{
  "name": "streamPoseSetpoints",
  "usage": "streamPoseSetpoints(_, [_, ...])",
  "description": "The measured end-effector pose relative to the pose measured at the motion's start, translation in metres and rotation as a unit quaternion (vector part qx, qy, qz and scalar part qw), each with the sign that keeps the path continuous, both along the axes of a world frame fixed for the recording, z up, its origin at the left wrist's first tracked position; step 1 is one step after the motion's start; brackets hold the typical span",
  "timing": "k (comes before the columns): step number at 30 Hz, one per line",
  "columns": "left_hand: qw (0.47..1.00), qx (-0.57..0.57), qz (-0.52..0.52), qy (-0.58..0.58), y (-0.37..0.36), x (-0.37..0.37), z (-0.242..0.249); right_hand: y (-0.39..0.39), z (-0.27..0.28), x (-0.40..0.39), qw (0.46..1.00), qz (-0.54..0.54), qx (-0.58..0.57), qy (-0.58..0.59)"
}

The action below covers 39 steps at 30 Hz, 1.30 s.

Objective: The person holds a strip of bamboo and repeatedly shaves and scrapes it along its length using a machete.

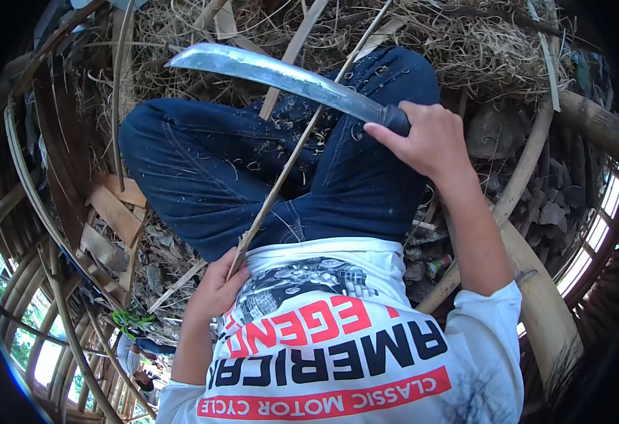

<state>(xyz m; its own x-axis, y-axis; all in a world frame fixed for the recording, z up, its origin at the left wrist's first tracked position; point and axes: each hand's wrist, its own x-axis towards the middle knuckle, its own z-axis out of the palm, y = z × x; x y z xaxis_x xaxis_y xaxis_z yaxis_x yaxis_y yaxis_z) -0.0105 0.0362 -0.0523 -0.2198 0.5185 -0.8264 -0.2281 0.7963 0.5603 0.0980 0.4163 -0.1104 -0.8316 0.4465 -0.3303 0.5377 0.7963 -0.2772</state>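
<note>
My right hand (433, 139) is wrapped around the dark handle of a machete (274, 76), whose long, slightly curved blade points left above my crossed legs. Near my waist, my left hand (222, 286) grips the lower end of a thin bamboo strip (286, 169). The strip slants up and to the right across my lap, and the blade crosses over it close to the handle. Curled shavings (267, 145) lie scattered over my dark trousers (189, 152).
A heap of fine shavings (429, 42) spreads beyond my knees. Flat wood pieces (115, 212) lie at the left, thick bamboo poles (535, 304) at the right. Another flat strip (292, 60) lies ahead of me. A person (142, 374) shows at the lower left.
</note>
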Motion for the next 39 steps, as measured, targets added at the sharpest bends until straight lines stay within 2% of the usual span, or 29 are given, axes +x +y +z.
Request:
streamPoseSetpoints(1, [1.0, 0.004, -0.001, -0.004, 0.002, 0.0, -0.003, 0.008, -0.003, 0.0, 1.0, -0.001, 0.004, -0.004])
streamPoseSetpoints(3, [1.0, -0.006, 0.002, -0.015, 0.002, -0.002, -0.001, 0.022, -0.015, -0.004, 0.994, -0.106, -0.016, 0.006])
streamPoseSetpoints(4, [1.0, -0.023, -0.01, -0.014, 0.006, -0.002, 0.003, 0.017, -0.011, -0.006, 0.993, -0.107, -0.041, -0.006])
streamPoseSetpoints(7, [1.0, -0.012, -0.004, -0.004, 0.0, -0.001, 0.0, 0.003, -0.002, -0.001, 1.0, 0.003, -0.012, -0.021])
streamPoseSetpoints(10, [1.0, -0.013, 0.001, -0.012, 0.007, -0.001, 0.003, 0.021, -0.017, -0.008, 0.992, -0.12, -0.03, -0.002])
streamPoseSetpoints(11, [1.0, -0.025, -0.005, -0.014, 0.006, -0.003, 0.004, 0.017, -0.015, -0.007, 0.992, -0.119, -0.034, -0.003])
streamPoseSetpoints(14, [1.0, -0.028, 0.005, -0.009, -0.002, 0.0, 0.001, 0.006, -0.002, -0.004, 1.0, -0.002, -0.016, -0.025])
streamPoseSetpoints(15, [1.0, -0.013, 0.021, -0.007, -0.003, 0.002, -0.004, 0.016, -0.005, -0.006, 1.0, -0.005, -0.011, -0.028])
streamPoseSetpoints(17, [1.0, -0.023, 0.014, -0.013, 0.0, 0.0, -0.003, 0.031, -0.018, -0.008, 0.991, -0.131, -0.032, 0.009])
streamPoseSetpoints(19, [1.0, -0.022, 0.002, -0.019, 0.001, -0.003, 0.002, 0.02, -0.012, -0.007, 0.991, -0.128, -0.048, 0.004])
streamPoseSetpoints(21, [1.0, -0.02, -0.002, -0.01, -0.002, -0.002, -0.001, 0.013, 0.001, -0.003, 1.0, 0.004, -0.017, -0.025])
streamPoseSetpoints(22, [1.0, -0.011, 0.005, -0.012, -0.004, -0.001, -0.004, 0.016, -0.003, -0.001, 1.0, 0.01, 0.02, -0.018])
streamPoseSetpoints(23, [1.0, -0.005, 0.013, -0.013, -0.005, 0.0, -0.007, 0.025, -0.006, -0.003, 0.999, 0.01, 0.024, -0.022])
streamPoseSetpoints(25, [0.999, -0.023, 0.018, -0.02, -0.002, 0.0, -0.002, 0.036, -0.014, -0.006, 0.99, -0.134, -0.04, -0.002])
streamPoseSetpoints(27, [0.999, -0.027, 0.007, -0.025, 0.0, -0.002, 0.002, 0.028, -0.008, -0.006, 0.99, -0.132, -0.033, -0.029])
streamPoseSetpoints(29, [1.0, -0.016, 0.011, -0.023, 0.001, -0.002, 0.0, 0.024, 0.005, -0.002, 0.998, -0.008, -0.021, -0.064])
streamPoseSetpoints(31, [0.999, -0.025, 0.017, -0.019, 0.001, -0.001, -0.003, 0.033, -0.007, 0.002, 0.999, -0.012, 0.0, -0.039])
streamPoseSetpoints(33, [0.999, -0.021, 0.016, -0.033, -0.003, -0.001, -0.004, 0.04, -0.018, -0.001, 0.99, -0.139, -0.028, -0.022])
streamPoseSetpoints(34, [0.999, -0.024, 0.019, -0.041, -0.003, -0.002, -0.003, 0.034, -0.012, -0.003, 0.987, -0.152, -0.04, -0.025])
streamPoseSetpoints(35, [0.998, -0.029, 0.021, -0.049, -0.003, -0.003, 0.0, 0.029, -0.009, -0.003, 0.987, -0.15, -0.045, -0.022])
streamPoseSetpoints(37, [0.998, -0.027, 0.038, -0.049, 0.002, -0.003, 0.001, 0.028, -0.003, 0.0, 0.997, -0.051, -0.02, -0.055])
streamPoseSetpoints(39, [0.998, -0.03, 0.025, -0.041, 0.001, -0.002, -0.002, 0.042, -0.014, -0.001, 0.994, -0.103, -0.016, -0.042])
